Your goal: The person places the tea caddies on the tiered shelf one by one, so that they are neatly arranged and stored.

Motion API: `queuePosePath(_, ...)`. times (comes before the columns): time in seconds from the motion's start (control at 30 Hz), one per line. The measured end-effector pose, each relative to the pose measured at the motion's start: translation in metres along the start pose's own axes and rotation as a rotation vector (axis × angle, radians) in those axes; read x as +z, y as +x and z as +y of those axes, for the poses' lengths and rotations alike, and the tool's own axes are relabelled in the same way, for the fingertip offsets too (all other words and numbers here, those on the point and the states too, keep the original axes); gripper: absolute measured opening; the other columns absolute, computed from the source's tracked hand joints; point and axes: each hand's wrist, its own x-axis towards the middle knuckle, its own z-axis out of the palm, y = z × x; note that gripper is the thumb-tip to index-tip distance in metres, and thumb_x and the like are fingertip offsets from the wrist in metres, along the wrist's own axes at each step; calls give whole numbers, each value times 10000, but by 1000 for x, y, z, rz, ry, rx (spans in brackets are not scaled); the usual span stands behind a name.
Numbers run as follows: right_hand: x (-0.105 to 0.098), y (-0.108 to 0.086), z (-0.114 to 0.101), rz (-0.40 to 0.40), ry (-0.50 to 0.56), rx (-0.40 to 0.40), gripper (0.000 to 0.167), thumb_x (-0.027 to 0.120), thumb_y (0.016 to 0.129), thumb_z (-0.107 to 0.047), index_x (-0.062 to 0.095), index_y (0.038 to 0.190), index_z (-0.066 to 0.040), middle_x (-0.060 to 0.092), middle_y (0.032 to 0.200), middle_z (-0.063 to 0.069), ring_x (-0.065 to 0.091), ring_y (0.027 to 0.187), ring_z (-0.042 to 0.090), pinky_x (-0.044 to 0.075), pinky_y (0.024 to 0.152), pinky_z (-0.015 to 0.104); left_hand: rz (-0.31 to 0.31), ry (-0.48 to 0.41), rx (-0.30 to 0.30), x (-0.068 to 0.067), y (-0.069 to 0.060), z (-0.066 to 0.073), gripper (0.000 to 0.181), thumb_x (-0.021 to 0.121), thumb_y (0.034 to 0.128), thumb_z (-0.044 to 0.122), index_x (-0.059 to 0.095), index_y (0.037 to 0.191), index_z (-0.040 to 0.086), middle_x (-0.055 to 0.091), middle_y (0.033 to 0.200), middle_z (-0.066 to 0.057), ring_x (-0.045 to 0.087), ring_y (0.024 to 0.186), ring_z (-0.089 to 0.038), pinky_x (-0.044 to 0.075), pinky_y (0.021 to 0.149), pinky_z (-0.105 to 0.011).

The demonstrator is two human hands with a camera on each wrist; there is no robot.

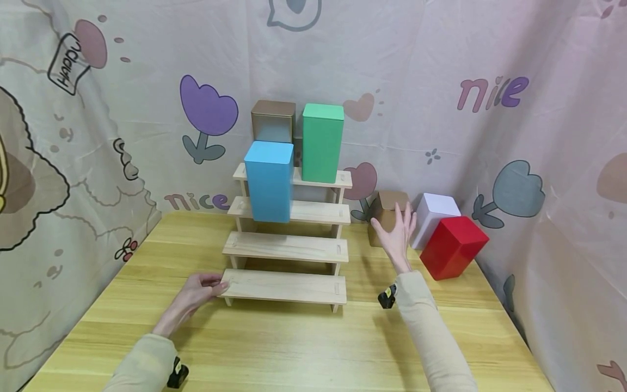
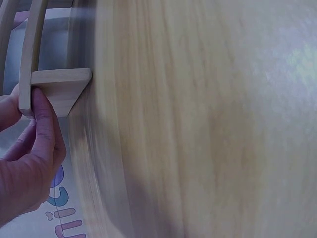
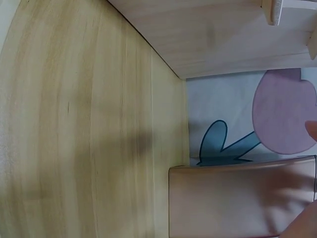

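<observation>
A stepped wooden shelf (image 1: 286, 246) stands on the table. My left hand (image 1: 200, 294) pinches the left end of its lowest board; in the left wrist view that hand (image 2: 34, 148) has thumb and fingers on the board's end (image 2: 26, 84). A blue box (image 1: 269, 182) stands upright on the second board from the top. On the top board are a green box (image 1: 321, 142) and a brown box (image 1: 272, 121), partly hidden behind the blue one. My right hand (image 1: 398, 234), fingers spread, is at a brown box (image 1: 376, 218); whether it touches is unclear. The right wrist view shows that box (image 3: 223, 201).
A white box (image 1: 434, 213) and a tilted red box (image 1: 453, 247) are at the right, beside the brown box. Printed cloth (image 1: 406, 49) hangs behind and at both sides of the wooden table (image 1: 274, 348).
</observation>
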Motion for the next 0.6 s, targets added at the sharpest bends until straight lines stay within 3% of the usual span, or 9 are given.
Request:
queuePosePath(0.37, -4, 4, 3, -48, -27, 13, 780, 731, 876, -341, 392, 1530, -86, 166, 1684, 149, 11, 1556, 456, 37, 1274, 620, -1, 14, 6, 0, -1, 1, 519, 631, 978, 82, 442, 1345, -232, 677, 1114, -195, 627, 880, -77, 596, 782, -249)
queuePosePath(0.6, -6, 5, 6, -23, -19, -31, 686, 751, 876, -272, 471, 1471, -76, 259, 1638, 143, 135, 1551, 412, 173, 1274, 569, 10, 2, -5, 1, 1, 0, 524, 646, 968, 88, 455, 1337, -231, 683, 1087, -158, 628, 868, -74, 601, 782, -235)
